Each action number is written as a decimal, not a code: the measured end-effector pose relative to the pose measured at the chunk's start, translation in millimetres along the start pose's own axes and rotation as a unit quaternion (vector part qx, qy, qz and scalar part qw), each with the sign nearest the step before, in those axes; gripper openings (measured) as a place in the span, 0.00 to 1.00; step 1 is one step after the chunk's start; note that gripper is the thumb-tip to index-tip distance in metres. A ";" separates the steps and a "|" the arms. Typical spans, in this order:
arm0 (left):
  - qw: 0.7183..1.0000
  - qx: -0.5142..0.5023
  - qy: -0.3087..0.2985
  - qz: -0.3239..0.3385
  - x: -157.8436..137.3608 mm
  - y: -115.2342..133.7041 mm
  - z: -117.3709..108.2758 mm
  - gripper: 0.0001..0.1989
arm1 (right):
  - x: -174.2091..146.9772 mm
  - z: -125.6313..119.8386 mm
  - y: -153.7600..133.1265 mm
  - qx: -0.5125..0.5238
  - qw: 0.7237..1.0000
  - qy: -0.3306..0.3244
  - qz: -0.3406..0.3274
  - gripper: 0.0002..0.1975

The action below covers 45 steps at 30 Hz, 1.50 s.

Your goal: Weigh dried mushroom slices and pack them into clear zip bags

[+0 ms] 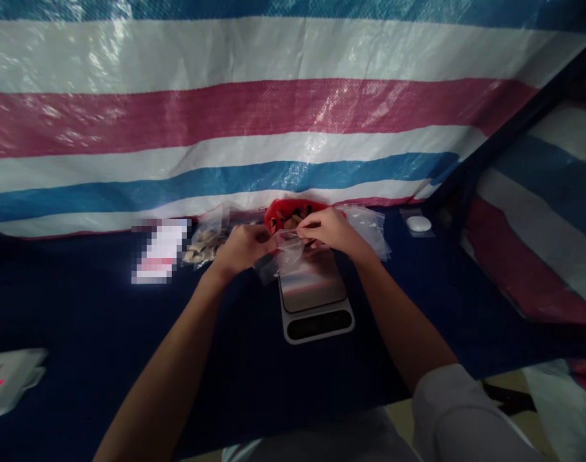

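A clear plastic zip bag (291,253) hangs between my two hands, above the back part of a kitchen scale (314,289). My left hand (247,247) pinches the bag's left upper edge. At its right upper edge, the fingers of my right hand (332,230) are closed. Just behind the hands lies a red bag (282,208), open at the top, with brown dried pieces (291,222) inside. The scale has a shiny top plate and a dark display facing me. Whether the held bag contains anything is hard to tell.
Left of my hands stands a clear bag of pale dried pieces (205,247), beside a blurred-out bright panel (162,250). Clear bags (370,228) lie to the right, near a white oval object (418,224). A white power strip (13,378) sits at left. Striped sheeting (254,112) walls the back.
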<state>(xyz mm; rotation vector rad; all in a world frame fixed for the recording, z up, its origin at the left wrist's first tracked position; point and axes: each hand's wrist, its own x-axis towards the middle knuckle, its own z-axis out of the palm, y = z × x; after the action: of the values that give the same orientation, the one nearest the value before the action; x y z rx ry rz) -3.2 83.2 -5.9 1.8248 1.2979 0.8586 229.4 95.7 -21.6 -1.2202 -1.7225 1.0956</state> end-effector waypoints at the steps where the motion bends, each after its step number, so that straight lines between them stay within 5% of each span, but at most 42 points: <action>1: 0.998 0.054 0.002 0.027 -0.1 -1.1 -0.6 0.18 | -1.0 -1.7 -1.4 -0.005 1.000 -0.005 0.004 0.04; 6: 0.978 0.157 0.045 0.133 -1.4 -2.8 7.9 0.14 | -4.0 -6.7 -12.1 -0.068 0.998 0.013 -0.002 0.05; 9: 0.971 0.150 0.077 0.172 -3.8 -4.0 18.3 0.25 | -4.4 -8.0 -17.6 -0.069 0.998 0.006 0.003 0.06; 13: 0.967 0.174 0.080 0.169 -7.5 -9.5 33.6 0.41 | -3.7 -6.8 -20.2 -0.061 0.998 0.013 0.014 0.07; 23: 0.964 0.187 0.106 0.158 -13.2 -20.7 67.2 0.63 | -4.3 1.8 -26.0 -0.102 0.994 0.035 -0.013 0.06; 35: 0.956 0.167 0.154 0.187 -7.9 -19.1 52.7 0.30 | -3.7 -12.1 -19.0 -0.071 0.997 0.030 -0.007 0.07; 39: 0.953 0.180 0.149 0.193 -6.5 -17.7 53.8 0.29 | -7.2 -15.2 -29.7 -0.081 0.990 0.082 -0.081 0.07; 45: 0.953 0.184 0.138 0.196 -5.8 -19.4 56.3 0.35 | -13.3 -4.4 -43.4 -0.119 0.987 0.009 -0.107 0.10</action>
<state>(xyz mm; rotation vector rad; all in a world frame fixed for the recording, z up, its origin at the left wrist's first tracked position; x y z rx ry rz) 33.3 72.0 -52.0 2.3782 1.3544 1.1792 223.0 76.0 19.1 -1.1493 -1.9618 0.7656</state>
